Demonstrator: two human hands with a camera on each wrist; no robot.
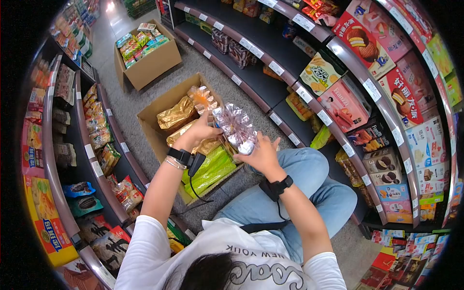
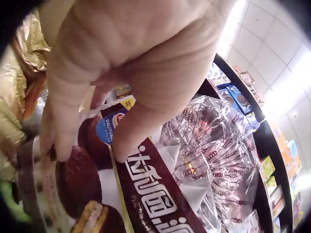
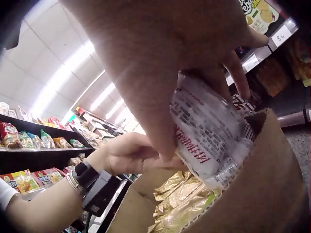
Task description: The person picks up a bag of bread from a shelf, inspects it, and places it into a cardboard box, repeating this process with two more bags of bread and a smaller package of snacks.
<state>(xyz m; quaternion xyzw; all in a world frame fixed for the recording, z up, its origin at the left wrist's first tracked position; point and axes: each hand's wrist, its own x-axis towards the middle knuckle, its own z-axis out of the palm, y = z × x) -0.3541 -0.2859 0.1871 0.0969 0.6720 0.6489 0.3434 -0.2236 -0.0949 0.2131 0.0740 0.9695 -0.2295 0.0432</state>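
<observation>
A clear and silver snack package [image 1: 237,128] is held between both hands at the right edge of an open carton [image 1: 157,140]. In the left wrist view the left hand [image 2: 131,63] has thumb and fingers on the dark red printed side of a package [image 2: 150,189]. The right hand [image 1: 261,154] grips the lower right end; in the right wrist view its thumb and fingers span the white package [image 3: 209,131]. Gold-wrapped packs [image 1: 176,114] and bright green packs [image 1: 210,169] lie in the carton, near the left hand [image 1: 198,133].
Another carton [image 1: 150,67] filled with colourful packs stands farther up the aisle. Snack shelves run along the left [image 1: 89,140] and the right [image 1: 285,72]. The person's bent legs [image 1: 295,179] are close to the carton's lower right side.
</observation>
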